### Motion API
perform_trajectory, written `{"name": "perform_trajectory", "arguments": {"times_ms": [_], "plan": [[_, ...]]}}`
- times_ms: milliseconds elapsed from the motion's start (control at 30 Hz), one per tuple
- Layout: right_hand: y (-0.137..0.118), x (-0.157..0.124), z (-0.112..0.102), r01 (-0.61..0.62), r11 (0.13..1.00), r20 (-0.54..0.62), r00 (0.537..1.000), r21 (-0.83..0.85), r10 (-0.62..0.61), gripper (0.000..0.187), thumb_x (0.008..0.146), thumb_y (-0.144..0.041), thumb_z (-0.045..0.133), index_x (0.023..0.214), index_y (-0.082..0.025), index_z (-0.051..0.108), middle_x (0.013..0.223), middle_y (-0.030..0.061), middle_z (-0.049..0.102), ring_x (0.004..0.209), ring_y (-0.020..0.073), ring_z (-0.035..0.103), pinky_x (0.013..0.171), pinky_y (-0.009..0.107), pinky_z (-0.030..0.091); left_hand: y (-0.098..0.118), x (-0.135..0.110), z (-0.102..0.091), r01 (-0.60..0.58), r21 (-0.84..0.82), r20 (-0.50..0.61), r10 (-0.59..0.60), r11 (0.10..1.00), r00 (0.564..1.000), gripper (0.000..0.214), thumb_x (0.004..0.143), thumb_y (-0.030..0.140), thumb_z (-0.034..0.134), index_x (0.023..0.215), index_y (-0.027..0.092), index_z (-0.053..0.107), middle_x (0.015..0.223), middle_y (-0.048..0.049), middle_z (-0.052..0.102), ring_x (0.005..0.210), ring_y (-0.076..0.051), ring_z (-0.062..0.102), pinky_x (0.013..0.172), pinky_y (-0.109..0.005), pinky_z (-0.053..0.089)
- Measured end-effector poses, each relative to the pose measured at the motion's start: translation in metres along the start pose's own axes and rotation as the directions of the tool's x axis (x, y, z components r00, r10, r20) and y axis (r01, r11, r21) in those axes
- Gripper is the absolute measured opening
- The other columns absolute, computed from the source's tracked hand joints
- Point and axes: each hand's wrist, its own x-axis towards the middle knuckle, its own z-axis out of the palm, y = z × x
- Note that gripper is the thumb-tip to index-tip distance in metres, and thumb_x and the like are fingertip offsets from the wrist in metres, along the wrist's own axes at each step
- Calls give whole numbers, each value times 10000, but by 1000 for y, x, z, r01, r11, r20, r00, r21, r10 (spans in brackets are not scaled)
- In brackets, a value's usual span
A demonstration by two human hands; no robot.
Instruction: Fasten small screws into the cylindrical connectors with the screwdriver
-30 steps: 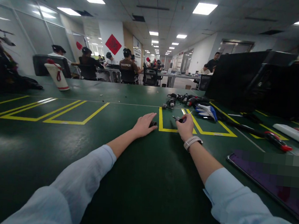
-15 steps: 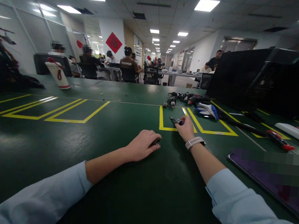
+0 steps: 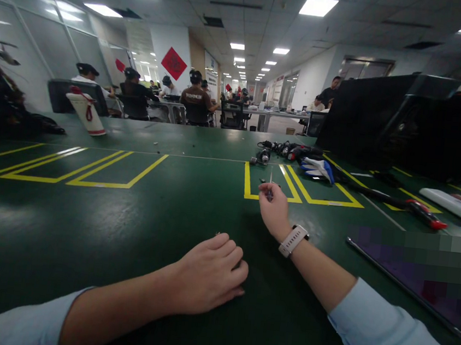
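My left hand rests low on the green table, fingers curled over a small dark cylindrical part that is almost wholly hidden under them. My right hand, with a white watch at the wrist, is raised a little above the table and pinches a small tool with a thin metal tip pointing up. It hovers near the front edge of a yellow-taped square. Both sleeves are light blue.
A heap of dark tool parts and a blue-white glove lie beyond the yellow square. A red-handled screwdriver and a tablet lie right. Black monitors stand at back right. A white bottle is far left. People sit at far desks.
My left hand has drawn back toward me with the small dark part under its fingers. My right hand has lifted off the table and turned the tool's tip upward.
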Motion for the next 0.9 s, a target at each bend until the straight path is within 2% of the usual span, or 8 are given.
{"name": "perform_trajectory", "arguments": {"times_ms": [133,300,400,500,567,667,800,900], "plan": [[-21,-27,8,-114,966,136,987,232,83,232,716,-187,520,941,-148,566,914,79,622,782,185,578,733,332,456,3,-1,4,-105,178,-61,117,978,991,351,856,402,409,1031,123,532,900,-81,571,812,-214,487,806,-361,317],[-35,-48,9,-310,851,346,924,424,164,615,595,-247,698,1161,-209,461,1222,88,494,1006,208,523,778,319,454,0,-3,6,-147,229,-117,177,962,977,386,867,422,366,1055,123,522,968,-105,575,876,-234,481,839,-369,298],[-38,-52,4,-348,799,354,917,491,182,535,594,-270,717,1081,-198,506,1130,72,551,959,189,540,776,306,443,-5,-6,6,-120,156,-120,139,980,983,369,859,421,384,1051,137,521,942,-97,572,847,-233,478,817,-377,305],[-43,-55,-6,-354,731,291,931,584,218,283,694,-345,647,905,-179,558,962,49,620,842,157,572,759,303,433,-14,-10,6,72,-112,-62,-79,991,995,274,851,386,409,975,177,534,871,-56,554,786,-206,473,777,-369,325],[-47,-56,-14,-393,668,307,918,631,250,236,766,-400,563,841,-176,569,831,34,642,751,146,584,715,304,437,-22,-14,7,218,-330,-14,-236,919,972,237,864,349,382,962,189,526,873,-43,544,803,-193,474,791,-363,332],[-53,-60,-29,-453,615,361,890,645,277,277,787,-433,532,803,-166,603,651,3,606,637,128,562,629,272,426,-34,-21,11,337,-594,63,-376,731,925,235,864,337,380,1016,199,495,933,-36,543,868,-188,482,825,-353,347],[-58,-64,-44,-505,586,358,863,634,357,301,738,-420,595,585,-163,560,540,-31,518,474,79,443,473,223,344,-40,-27,16,428,-767,177,-483,479,858,280,793,279,472,1067,223,466,1071,-39,519,1000,-215,460,858,-358,362],[-56,-68,-49,-522,639,428,847,564,315,340,760,-405,573,524,-166,515,487,-47,455,427,69,384,418,212,285,-38,-27,18,415,-819,202,-477,397,855,291,789,261,466,1079,237,463,1085,-33,516,1022,-214,461,876,-358,365]]}}
